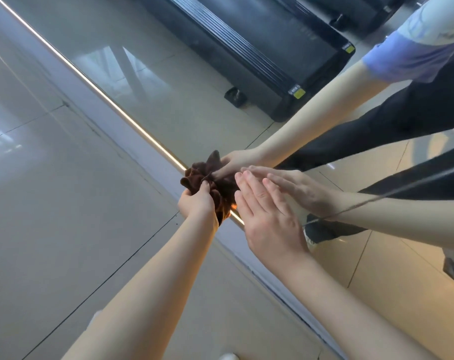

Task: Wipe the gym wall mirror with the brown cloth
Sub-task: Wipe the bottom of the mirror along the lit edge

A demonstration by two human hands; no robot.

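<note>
Low on the glass gym wall mirror [168, 87], press flat the crumpled brown cloth [220, 198] gripped in the left hand [197, 203]. Brace with the flat, spread right hand [267, 219].

Floor tiles [64, 203], pale, glossy, dark joints; treadmill [285, 40], black, ribbed side rail, yellow stickers [300, 93] at its end corners.

Pale glossy floor tiles [64, 216] with thin dark grout lines; bright glare at far left. A black treadmill [267, 53] stands on similar tiles, top centre.
</note>
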